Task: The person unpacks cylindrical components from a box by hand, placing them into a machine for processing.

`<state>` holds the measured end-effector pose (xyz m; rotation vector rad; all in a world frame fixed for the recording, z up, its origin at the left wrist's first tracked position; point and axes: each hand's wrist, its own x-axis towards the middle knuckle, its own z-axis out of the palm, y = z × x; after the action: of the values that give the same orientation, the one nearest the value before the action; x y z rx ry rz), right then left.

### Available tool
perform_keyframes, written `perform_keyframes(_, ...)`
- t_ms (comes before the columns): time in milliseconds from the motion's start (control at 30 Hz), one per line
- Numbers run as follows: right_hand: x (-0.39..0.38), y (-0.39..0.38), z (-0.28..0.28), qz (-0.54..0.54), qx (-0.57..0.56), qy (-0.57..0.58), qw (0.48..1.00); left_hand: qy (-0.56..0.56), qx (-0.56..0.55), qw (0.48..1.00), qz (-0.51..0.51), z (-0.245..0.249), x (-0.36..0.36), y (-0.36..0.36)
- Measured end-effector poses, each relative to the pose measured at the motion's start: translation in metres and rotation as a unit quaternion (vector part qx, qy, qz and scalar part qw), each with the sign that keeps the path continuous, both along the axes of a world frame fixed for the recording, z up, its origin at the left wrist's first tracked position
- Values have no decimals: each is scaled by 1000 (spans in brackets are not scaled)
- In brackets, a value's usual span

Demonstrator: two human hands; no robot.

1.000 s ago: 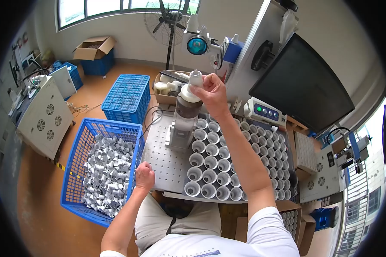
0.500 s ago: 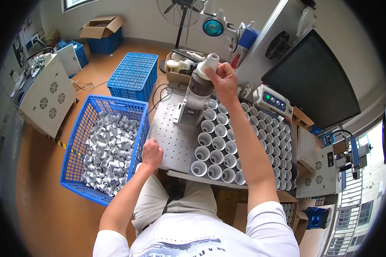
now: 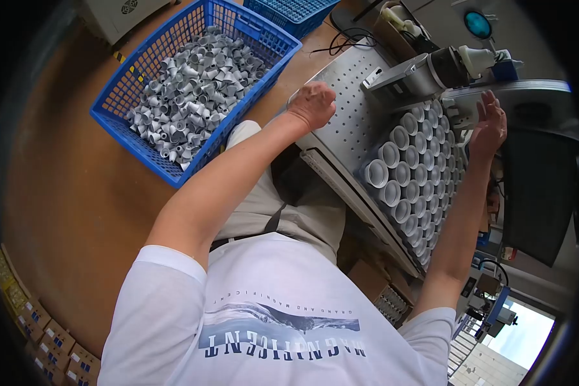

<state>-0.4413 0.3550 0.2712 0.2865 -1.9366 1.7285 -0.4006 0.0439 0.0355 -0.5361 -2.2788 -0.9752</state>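
My left hand (image 3: 314, 105) is closed in a fist at the edge of the perforated metal plate (image 3: 345, 76); whatever may be inside it is hidden. My right hand (image 3: 489, 122) is off to the right with fingers stretched out, apart from the fixture and holding nothing I can see. A white cone-shaped part (image 3: 477, 62) sits on the dark round end of the metal fixture (image 3: 418, 74), just beyond that hand. Rows of white cup-like parts (image 3: 390, 154) stand on the table below the fixture, partly behind my right forearm.
Left of the table is a blue plastic basket (image 3: 149, 168) heaped with small grey-white cone parts (image 3: 196, 96). Another blue crate (image 3: 289, 16) stands behind it. A dark monitor (image 3: 537, 193) is at the right. Small boxes (image 3: 55, 344) line the lower left.
My right hand has let go of the white cone part and moved away from it, fingers now extended. The view has swung round and tilted. My left hand remains closed by the plate edge.
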Motion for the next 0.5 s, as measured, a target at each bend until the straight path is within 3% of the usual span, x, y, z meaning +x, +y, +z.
perform_keyframes(200,38,40,-29,-96,48,-78,991,-33,-27,999,-9,8,4,-3)
perform_keyframes(300,47,53,-51,-121,59,-108,985,40,2,999,-10,0,3,-3)
perform_keyframes(333,50,51,-56,-139,73,-111,981,-33,-3,999,-38,-3,3,-5)
perform_keyframes(367,48,56,-65,-147,55,-108,982,43,8,999,-26,-16,0,-4)
perform_keyframes(433,42,63,-79,-170,75,-101,977,-164,-16,986,-38,13,5,-8)
perform_keyframes(500,32,68,-89,-195,93,-109,970,-173,-26,984,-45,26,7,-10)
